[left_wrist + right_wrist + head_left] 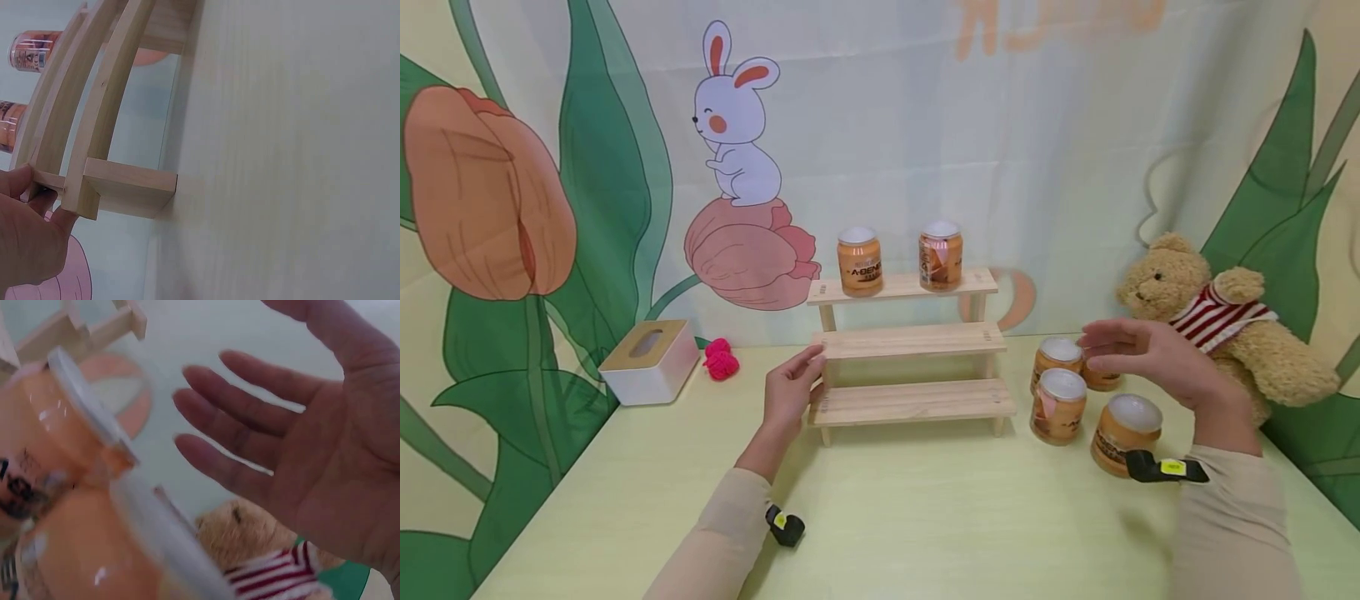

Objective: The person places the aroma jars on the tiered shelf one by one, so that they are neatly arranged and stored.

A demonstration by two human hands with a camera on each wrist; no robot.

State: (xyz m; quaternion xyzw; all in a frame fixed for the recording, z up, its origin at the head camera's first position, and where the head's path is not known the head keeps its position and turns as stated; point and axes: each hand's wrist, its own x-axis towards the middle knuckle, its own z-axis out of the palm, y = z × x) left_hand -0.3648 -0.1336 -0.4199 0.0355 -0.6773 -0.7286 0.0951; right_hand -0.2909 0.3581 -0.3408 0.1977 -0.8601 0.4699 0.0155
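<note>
A three-tier wooden display shelf (pixel 913 340) stands at the middle of the table. Two orange jars with pale lids, one on the left (pixel 861 271) and one on the right (pixel 941 265), sit on its top tier. My left hand (pixel 786 396) grips the shelf's left side; in the left wrist view its thumb and fingers pinch the side piece (pixel 50 181) between tiers. To the right of the shelf stand several more orange jars (pixel 1058 415). Over the rear ones hovers my right hand (pixel 1157 358), fingers spread and palm bare in the right wrist view.
A teddy bear (pixel 1240 325) in a striped shirt leans at the back right, close behind the right hand. At the back left are a white tissue box (pixel 651 375) with a wooden top and a pink yarn ball (pixel 721 360). A printed curtain (pixel 1060 150) hangs behind.
</note>
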